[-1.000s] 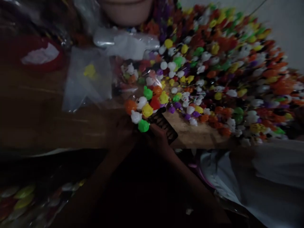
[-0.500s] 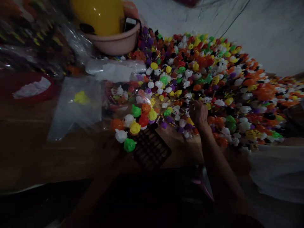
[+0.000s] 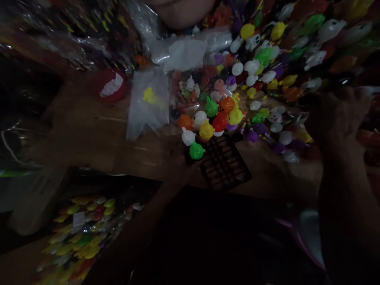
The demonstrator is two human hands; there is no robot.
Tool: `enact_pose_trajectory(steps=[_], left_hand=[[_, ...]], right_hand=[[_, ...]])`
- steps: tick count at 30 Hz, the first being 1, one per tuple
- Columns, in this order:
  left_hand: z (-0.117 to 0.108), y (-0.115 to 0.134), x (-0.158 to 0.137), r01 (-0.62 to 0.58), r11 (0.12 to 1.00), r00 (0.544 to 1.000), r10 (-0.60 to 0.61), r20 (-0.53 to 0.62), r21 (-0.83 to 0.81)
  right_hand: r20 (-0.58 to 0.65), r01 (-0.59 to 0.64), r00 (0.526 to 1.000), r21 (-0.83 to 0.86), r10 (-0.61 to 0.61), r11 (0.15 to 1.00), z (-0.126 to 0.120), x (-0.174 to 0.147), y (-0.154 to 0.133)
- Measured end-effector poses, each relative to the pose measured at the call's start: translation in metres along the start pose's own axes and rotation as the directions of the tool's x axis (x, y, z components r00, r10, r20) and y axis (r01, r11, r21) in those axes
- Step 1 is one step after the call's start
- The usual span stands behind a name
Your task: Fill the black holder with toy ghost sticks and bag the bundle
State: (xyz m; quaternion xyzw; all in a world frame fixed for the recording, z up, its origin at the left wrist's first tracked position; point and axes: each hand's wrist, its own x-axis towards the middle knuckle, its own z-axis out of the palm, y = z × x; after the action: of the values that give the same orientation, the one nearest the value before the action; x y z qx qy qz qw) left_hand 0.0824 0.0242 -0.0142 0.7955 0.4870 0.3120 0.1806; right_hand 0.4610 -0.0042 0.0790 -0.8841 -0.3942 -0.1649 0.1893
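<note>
My left hand [image 3: 180, 165] lies in deep shadow at the left side of a black grid rack [image 3: 227, 163]; its fingers blend into the dark. Small glossy animal-head toys cluster at the rack's far end, among them a green one [image 3: 196, 151], a white one [image 3: 188, 136], a yellow one [image 3: 206, 130] and a red one [image 3: 220, 122]. Farther right, my right hand [image 3: 337, 113] is over the heap of similar toys, dark and smeared by motion. Whether anything is between its fingers cannot be made out.
Left of the rack, a clear plastic bag [image 3: 148, 113] with a yellow toy lies on the wooden table [image 3: 97, 138]. A red bowl [image 3: 118, 93] holds something white and crumpled. Rolled plastic [image 3: 218, 39] lies behind. Bagged toys [image 3: 78, 237] are at lower left.
The view has swung left and downward, so the table appears shifted right and the bagged toys at lower left show. My right hand has moved right over the heap.
</note>
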Motion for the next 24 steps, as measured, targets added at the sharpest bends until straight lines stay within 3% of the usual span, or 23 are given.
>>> enact_pose_trajectory(steps=[3, 5, 6, 8, 10, 13, 17, 19, 22, 24], left_hand=[[-0.002, 0.002, 0.001, -0.03, 1.0, 1.0, 0.03, -0.001, 0.005], [-0.001, 0.002, 0.0, -0.011, 1.0, 1.0, 0.011, 0.015, -0.019], [-0.001, 0.001, -0.001, 0.011, 0.999, 0.999, -0.009, 0.033, -0.049], [-0.001, 0.001, -0.002, 0.067, 0.989, 0.997, -0.06, 0.058, -0.13], [-0.002, 0.002, -0.004, 0.103, 0.974, 0.993, -0.09, 0.076, -0.203], [-0.008, 0.007, -0.005, 0.069, 0.964, 0.995, -0.048, 0.09, -0.255], [-0.015, 0.01, -0.012, -0.077, 0.953, 0.992, 0.102, 0.074, -0.292], [-0.021, 0.005, -0.016, -0.07, 0.95, 0.994, 0.094, 0.063, -0.306], [-0.035, -0.006, -0.017, 0.019, 0.95, 0.997, -0.041, -0.064, -0.312], [-0.046, -0.011, -0.007, -0.01, 0.95, 0.974, -0.061, -0.216, -0.313]], right_hand=[[0.061, 0.294, 0.954, -0.026, -0.292, 0.955, -0.035, -0.041, -0.012], [0.096, 0.419, 0.891, 0.2, -0.444, 0.886, -0.053, -0.074, -0.023], [0.113, 0.468, 0.838, 0.352, -0.533, 0.811, -0.058, -0.09, -0.03], [0.102, 0.502, 0.733, 0.587, -0.673, 0.635, -0.061, -0.117, -0.047], [0.096, 0.49, 0.678, 0.68, -0.729, 0.545, -0.056, -0.132, -0.067], [0.111, 0.473, 0.673, 0.696, -0.731, 0.541, -0.044, -0.133, -0.095], [0.122, 0.448, 0.656, 0.732, -0.745, 0.514, -0.039, -0.125, -0.119], [0.119, 0.407, 0.659, 0.774, -0.742, 0.485, -0.037, -0.127, -0.125], [0.092, 0.28, 0.714, 0.871, -0.695, 0.403, -0.027, -0.14, -0.128], [0.1, 0.178, 0.763, 0.917, -0.638, 0.356, -0.018, -0.151, -0.128]])
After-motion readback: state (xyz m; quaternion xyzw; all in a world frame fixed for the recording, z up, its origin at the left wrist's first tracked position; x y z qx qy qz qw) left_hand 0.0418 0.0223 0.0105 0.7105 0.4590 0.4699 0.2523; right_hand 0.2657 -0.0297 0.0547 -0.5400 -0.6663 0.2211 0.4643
